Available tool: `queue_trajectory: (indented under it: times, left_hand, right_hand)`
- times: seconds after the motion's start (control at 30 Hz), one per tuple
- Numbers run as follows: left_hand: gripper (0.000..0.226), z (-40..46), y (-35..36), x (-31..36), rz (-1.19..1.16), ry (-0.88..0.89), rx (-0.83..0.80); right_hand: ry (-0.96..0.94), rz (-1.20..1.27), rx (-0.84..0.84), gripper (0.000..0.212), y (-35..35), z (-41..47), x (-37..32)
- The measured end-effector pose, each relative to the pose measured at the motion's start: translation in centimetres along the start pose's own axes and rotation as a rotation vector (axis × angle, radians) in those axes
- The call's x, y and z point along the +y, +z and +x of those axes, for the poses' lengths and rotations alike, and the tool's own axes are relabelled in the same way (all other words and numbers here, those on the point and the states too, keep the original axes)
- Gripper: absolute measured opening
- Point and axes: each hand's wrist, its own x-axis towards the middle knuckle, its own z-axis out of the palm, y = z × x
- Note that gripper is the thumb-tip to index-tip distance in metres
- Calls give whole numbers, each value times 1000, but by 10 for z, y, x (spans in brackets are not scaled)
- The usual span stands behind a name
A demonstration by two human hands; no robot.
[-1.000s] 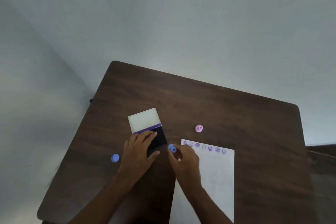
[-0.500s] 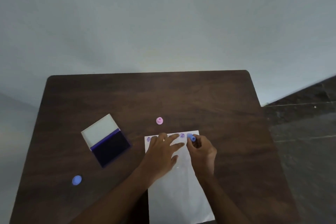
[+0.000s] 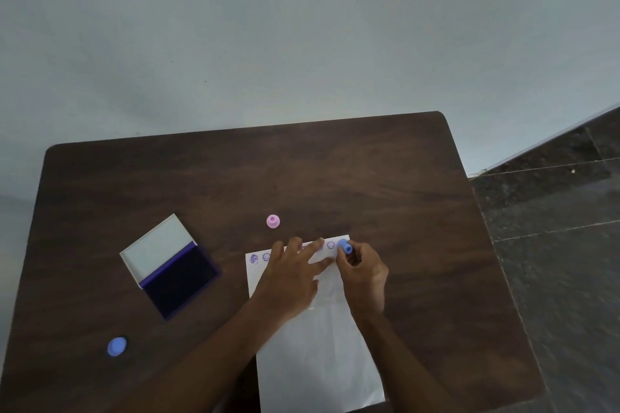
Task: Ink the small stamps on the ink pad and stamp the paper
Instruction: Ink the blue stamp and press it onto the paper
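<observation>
A white sheet of paper (image 3: 318,345) lies on the dark wooden table (image 3: 335,178) with a row of purple stamp marks along its far edge. My right hand (image 3: 364,273) grips a small blue stamp (image 3: 345,245) at the paper's far right corner, tilted, its base at the sheet. My left hand (image 3: 290,273) rests flat on the paper with fingers spread, covering some marks. The open ink pad (image 3: 181,280), dark purple with its white lid folded back, sits to the left. A pink stamp (image 3: 273,221) stands beyond the paper.
A blue cap or stamp (image 3: 117,346) lies near the table's front left. A pale wall rises behind the table. Dark tiled floor (image 3: 553,245) shows past the table's right edge.
My left hand left the ink pad and now lies on the paper. My right hand carried the blue stamp from beside the pad to the far right corner of the sheet. The camera view swung.
</observation>
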Motion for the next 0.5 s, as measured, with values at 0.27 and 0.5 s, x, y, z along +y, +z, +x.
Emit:
queue_trajectory:
  times: [0.27,0.5]
  left_hand:
    - [60,4,1,3,43,-26,-35]
    - [61,4,2,2,51,-17,-33]
  right_hand:
    - [19,-36,3,13,3,4,2]
    - [23,-66,2,14,6,5,4]
